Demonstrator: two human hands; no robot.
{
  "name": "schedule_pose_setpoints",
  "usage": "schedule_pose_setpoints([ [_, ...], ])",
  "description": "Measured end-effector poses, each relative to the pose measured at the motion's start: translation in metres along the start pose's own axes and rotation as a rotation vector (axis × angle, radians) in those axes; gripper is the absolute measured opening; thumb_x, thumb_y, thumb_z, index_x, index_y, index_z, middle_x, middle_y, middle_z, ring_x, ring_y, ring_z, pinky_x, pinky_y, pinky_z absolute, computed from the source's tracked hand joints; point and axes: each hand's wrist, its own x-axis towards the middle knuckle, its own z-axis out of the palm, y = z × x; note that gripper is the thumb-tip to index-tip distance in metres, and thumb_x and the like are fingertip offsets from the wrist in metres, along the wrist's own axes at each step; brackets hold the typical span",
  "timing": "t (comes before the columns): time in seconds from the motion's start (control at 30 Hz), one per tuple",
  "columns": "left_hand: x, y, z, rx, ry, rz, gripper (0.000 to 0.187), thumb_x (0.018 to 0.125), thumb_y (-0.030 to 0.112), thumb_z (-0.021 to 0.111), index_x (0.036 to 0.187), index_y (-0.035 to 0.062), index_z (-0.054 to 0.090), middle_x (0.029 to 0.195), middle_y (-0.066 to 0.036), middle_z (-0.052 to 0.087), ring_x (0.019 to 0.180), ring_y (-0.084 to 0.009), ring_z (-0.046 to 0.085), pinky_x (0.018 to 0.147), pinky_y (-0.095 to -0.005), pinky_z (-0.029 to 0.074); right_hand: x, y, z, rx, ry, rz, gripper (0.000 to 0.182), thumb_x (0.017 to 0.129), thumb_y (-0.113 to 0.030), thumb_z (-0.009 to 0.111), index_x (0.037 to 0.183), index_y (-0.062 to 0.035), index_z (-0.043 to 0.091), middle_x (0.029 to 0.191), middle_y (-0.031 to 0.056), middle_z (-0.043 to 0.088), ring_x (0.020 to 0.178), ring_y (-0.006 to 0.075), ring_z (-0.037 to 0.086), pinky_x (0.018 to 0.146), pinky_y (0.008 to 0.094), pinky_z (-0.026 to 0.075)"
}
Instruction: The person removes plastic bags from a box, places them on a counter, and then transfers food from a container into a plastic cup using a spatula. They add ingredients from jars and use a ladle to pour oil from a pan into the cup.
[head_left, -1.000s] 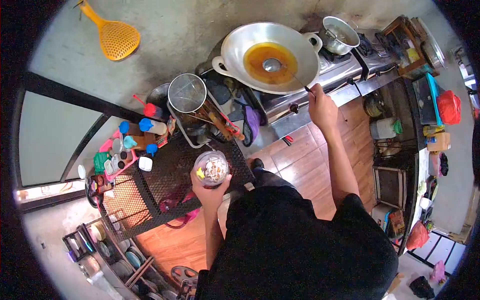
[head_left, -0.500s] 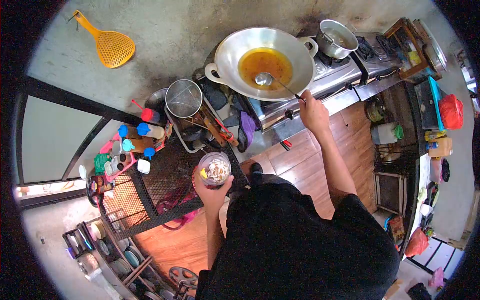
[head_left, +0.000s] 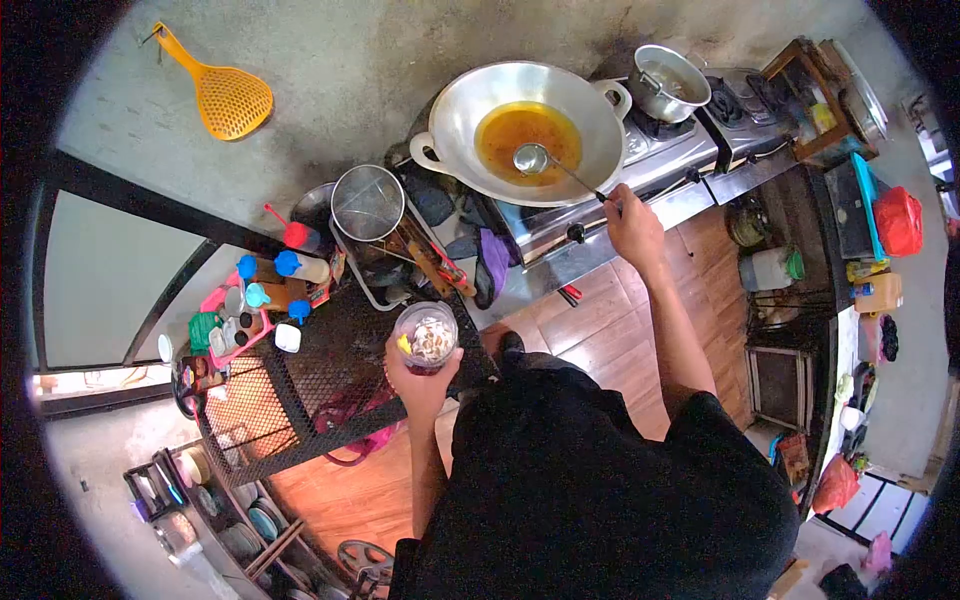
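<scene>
My right hand point(head_left: 634, 229) is closed round the dark handle end of a ladle point(head_left: 531, 158). The ladle's bowl is over the orange-yellow oil point(head_left: 520, 125) in a wide two-handled metal wok point(head_left: 460, 110) on the stove. In my left hand point(head_left: 420, 382) is a clear plastic cup point(head_left: 427, 336), gripped from below and around its side. White and brown bits with a spot of yellow fill the cup, which hangs by the edge of the black mesh table.
Left of the wok, a round wire strainer point(head_left: 367, 203) lies over a tray of utensils. Squeeze bottles point(head_left: 302, 266) crowd the black mesh table point(head_left: 330, 345). A metal pot point(head_left: 670, 84) sits on the stove's right side. An orange skimmer point(head_left: 232, 102) hangs on the wall.
The ladle's bowl has shifted slightly within the wok, and my right hand is a little further right. My left hand still holds the cup in nearly the same place.
</scene>
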Motion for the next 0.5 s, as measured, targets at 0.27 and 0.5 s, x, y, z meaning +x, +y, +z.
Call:
schedule_pose_setpoints([
  [0.27, 0.012, 0.008, 0.008, 0.002, -0.047, -0.019, 0.076, 0.058, 0.018, 0.092, 0.12, 0.0007, 0.051, 0.112, -0.013, 0.059, 0.105, -0.0253, 0.059, 0.094, -0.0387, 0.047, 0.001, 0.002, -0.007, 0.055, 0.005, 0.023, 0.021, 0.094, -0.024, 0.057, 0.106, -0.007, 0.059, 0.088, 0.0238, 0.069, 0.086, 0.045, 0.066, 0.075, 0.0551, 0.05],
  [0.5, 0.022, 0.005, 0.024, 0.091, -0.065, 0.097, 0.065, 0.063, 0.012, 0.089, 0.117, 0.0022, 0.054, 0.109, -0.01, 0.062, 0.101, -0.0201, 0.062, 0.088, -0.034, 0.05, 0.002, 0.007, -0.012, 0.119, -0.012, 0.06, 0.025, 0.092, -0.025, 0.059, 0.101, -0.0025, 0.065, 0.091, 0.0268, 0.068, 0.091, 0.0452, 0.065, 0.079, 0.0502, 0.051],
])
